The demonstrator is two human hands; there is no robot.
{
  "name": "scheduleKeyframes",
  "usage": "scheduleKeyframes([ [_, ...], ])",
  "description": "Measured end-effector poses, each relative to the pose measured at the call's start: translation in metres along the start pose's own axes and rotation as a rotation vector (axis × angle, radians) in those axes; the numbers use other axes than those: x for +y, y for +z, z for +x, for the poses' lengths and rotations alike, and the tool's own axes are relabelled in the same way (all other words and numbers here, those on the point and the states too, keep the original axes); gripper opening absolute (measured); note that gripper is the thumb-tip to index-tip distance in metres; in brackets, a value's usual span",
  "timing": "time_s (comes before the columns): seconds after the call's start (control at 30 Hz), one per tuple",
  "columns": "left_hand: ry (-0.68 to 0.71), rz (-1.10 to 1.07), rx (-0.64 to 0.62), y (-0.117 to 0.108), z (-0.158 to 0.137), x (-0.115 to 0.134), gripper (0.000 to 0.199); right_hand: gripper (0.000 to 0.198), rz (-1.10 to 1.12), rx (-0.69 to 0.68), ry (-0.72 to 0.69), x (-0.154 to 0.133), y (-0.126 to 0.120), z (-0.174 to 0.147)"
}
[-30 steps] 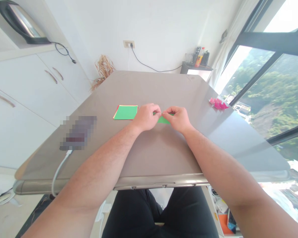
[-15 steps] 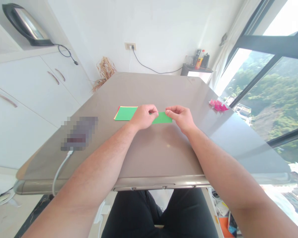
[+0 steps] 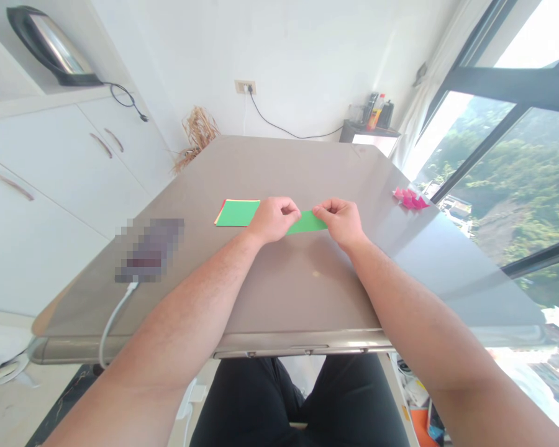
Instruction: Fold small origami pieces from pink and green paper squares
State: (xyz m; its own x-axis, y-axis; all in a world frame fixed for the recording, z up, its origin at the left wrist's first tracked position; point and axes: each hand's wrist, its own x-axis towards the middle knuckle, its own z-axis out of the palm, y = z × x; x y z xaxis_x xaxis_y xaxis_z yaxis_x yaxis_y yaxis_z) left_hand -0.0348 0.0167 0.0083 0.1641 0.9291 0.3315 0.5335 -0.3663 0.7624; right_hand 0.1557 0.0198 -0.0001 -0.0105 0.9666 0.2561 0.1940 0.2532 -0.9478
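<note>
Two bare hands meet over the middle of the table (image 3: 302, 285) in the head view, with a green paper strip (image 3: 307, 222) stretched between them. The left hand (image 3: 272, 218) has thumb and forefinger pressed together on the strip's left part; its other fingers are curled under, partly hidden. The right hand (image 3: 341, 220) pinches the strip near its far right corner, the thumb on the near side. The strip lies crosswise in front of the person, its long sides running left to right; whether it touches the tabletop I cannot tell. Just left of the left hand sits a stack of coloured paper (image 3: 237, 213), green on top, with red and yellow edges showing beneath. Pink pointed pieces (image 3: 410, 198) lie near the table's right edge, well apart from the right hand. At left, a pixelated dark object (image 3: 151, 248) joins a white cable (image 3: 109, 323).
</note>
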Motion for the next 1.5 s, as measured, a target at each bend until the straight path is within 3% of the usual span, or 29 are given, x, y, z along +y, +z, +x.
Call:
scheduleKeyframes([
  [0.3,-0.141,-0.008,0.127,-0.011,0.004,-0.007,0.011,0.018,0.017,0.102,0.073,-0.004,-0.014,0.003],
  [0.43,-0.224,-0.174,0.229,-0.015,0.007,-0.011,0.011,0.019,0.03,0.073,0.1,0.0,-0.016,0.005],
  [0.53,-0.212,-0.328,0.104,-0.012,0.004,-0.005,0.016,0.021,0.028,-0.076,0.109,0.002,-0.011,0.003],
  [0.63,-0.14,-0.241,-0.082,-0.003,-0.001,0.003,0.02,0.022,0.017,-0.136,0.086,-0.001,-0.001,-0.002],
  [0.7,-0.135,-0.157,-0.12,0.002,-0.003,0.004,0.019,0.021,-0.004,-0.136,0.07,-0.002,0.003,-0.004],
  [1.1,-0.23,-0.194,-0.11,0.004,-0.002,-0.001,0.015,0.009,-0.138,-0.113,-0.054,0.002,0.006,-0.007],
  [1.3,-0.259,-0.258,-0.095,0.004,-0.001,-0.002,0.017,0.01,-0.175,-0.068,-0.143,0.004,0.005,-0.007],
  [1.5,-0.278,-0.293,-0.069,0.006,0.0,-0.005,0.019,0.013,-0.166,-0.115,-0.172,0.005,0.005,-0.008],
])
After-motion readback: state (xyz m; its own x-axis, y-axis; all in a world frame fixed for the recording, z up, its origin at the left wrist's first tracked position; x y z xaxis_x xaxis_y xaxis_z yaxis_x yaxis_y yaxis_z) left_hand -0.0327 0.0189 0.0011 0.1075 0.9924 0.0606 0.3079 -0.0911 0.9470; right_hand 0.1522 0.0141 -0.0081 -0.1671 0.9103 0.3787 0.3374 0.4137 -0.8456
